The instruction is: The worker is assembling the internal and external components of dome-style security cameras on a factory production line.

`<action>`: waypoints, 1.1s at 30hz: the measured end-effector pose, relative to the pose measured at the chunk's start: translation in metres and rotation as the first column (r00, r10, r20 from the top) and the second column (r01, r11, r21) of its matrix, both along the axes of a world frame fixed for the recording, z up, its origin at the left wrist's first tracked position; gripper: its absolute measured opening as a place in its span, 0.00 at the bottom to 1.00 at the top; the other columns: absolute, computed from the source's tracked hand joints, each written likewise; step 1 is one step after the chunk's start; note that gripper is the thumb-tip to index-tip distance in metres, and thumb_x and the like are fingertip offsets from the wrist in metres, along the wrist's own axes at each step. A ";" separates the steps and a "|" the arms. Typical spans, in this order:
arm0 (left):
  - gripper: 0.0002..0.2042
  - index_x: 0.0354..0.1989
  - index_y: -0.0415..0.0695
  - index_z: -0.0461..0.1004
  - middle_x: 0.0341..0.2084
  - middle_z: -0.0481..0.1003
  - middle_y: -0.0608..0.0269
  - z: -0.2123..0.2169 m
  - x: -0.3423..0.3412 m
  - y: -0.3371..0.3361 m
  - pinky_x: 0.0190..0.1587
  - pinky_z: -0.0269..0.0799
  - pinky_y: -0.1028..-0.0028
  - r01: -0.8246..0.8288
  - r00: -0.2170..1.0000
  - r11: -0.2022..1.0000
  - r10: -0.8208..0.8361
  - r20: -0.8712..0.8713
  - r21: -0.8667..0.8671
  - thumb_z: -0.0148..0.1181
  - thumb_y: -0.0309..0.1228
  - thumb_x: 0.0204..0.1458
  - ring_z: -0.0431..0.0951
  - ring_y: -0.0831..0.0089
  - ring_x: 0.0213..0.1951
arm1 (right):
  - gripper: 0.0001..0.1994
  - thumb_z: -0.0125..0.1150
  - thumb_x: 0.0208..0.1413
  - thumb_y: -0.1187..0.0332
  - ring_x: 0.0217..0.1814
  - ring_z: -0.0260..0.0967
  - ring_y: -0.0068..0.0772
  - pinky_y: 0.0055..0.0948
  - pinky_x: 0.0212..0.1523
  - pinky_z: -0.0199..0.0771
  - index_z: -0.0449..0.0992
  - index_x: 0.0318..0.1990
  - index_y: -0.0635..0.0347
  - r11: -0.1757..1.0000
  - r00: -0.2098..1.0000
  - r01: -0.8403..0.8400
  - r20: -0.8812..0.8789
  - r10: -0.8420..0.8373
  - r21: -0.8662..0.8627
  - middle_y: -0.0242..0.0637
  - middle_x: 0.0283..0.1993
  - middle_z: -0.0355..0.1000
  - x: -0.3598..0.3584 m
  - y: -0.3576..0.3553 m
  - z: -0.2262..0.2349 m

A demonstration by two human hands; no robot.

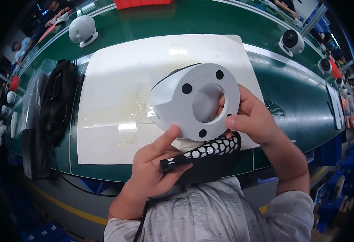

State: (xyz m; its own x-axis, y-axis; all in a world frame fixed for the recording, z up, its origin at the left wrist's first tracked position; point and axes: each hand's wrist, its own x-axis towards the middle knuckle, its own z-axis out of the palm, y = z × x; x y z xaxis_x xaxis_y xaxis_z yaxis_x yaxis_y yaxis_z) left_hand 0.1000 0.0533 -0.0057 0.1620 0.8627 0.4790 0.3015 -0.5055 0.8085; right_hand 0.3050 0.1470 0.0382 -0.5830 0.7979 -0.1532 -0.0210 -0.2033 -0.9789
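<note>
In front of me a white round-headed device [163,97] is tilted so the underside of its ring-shaped base [179,108] faces me. Round black pads [187,88] sit on the ring. My right hand [251,117] grips the ring's right side, its thumb on the rim beside the lower-right pad and a fingertip showing through the central hole. My left hand [156,163] pinches a curved black strip with white round spots [213,149] between its fingers. The left index fingertip touches the base's lower-left edge. The far side of the device is hidden.
The device is above a white board [112,92] on a green worktop [302,92]. A black bag [59,101] and clear plastic wrap [35,92] lie at left. Similar white devices [82,30] stand beyond, with a red bin [140,3] at the back.
</note>
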 end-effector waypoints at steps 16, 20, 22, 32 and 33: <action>0.14 0.27 0.32 0.70 0.45 0.64 0.42 -0.022 -0.018 -0.004 0.32 0.68 0.77 -0.150 0.962 0.938 0.211 0.172 -0.312 0.62 0.21 0.28 0.74 0.68 0.30 | 0.10 0.47 0.51 0.65 0.34 0.63 0.29 0.25 0.31 0.64 0.69 0.38 0.58 0.239 0.621 0.219 0.054 -0.782 0.946 0.33 0.35 0.65 0.056 0.177 -0.045; 0.37 0.53 0.33 0.55 0.26 0.68 0.63 -0.005 -0.019 0.001 0.33 0.62 0.82 -0.193 0.929 0.810 0.333 0.164 -0.553 0.64 0.36 0.32 0.68 0.79 0.27 | 0.12 0.49 0.49 0.65 0.41 0.62 0.36 0.32 0.37 0.65 0.69 0.41 0.57 0.119 0.278 -0.502 0.290 -0.916 0.857 0.36 0.38 0.64 0.107 0.260 -0.097; 0.37 0.52 0.34 0.57 0.25 0.67 0.66 -0.012 -0.021 -0.001 0.33 0.61 0.83 -0.257 0.904 0.793 0.399 0.153 -0.552 0.65 0.38 0.32 0.67 0.81 0.27 | 0.13 0.48 0.49 0.64 0.46 0.61 0.38 0.37 0.43 0.64 0.69 0.42 0.56 0.417 0.170 -0.354 0.496 -0.852 0.837 0.37 0.42 0.64 0.118 0.277 -0.107; 0.37 0.47 0.33 0.59 0.28 0.67 0.67 -0.034 -0.051 0.002 0.36 0.60 0.84 -0.257 0.919 0.828 0.369 0.140 -0.498 0.67 0.44 0.31 0.67 0.80 0.31 | 0.24 0.41 0.50 0.53 0.55 0.56 0.40 0.44 0.52 0.53 0.62 0.51 0.55 0.426 -0.188 -0.080 0.406 -0.894 0.901 0.43 0.53 0.60 0.312 0.316 -0.105; 0.37 0.46 0.33 0.60 0.31 0.67 0.63 -0.033 -0.047 0.000 0.38 0.60 0.82 -0.259 0.911 0.793 0.391 0.134 -0.551 0.67 0.45 0.31 0.67 0.78 0.33 | 0.26 0.42 0.49 0.50 0.58 0.53 0.40 0.46 0.54 0.50 0.59 0.53 0.54 0.534 -0.203 0.037 0.530 -0.823 0.844 0.41 0.55 0.57 0.314 0.323 -0.104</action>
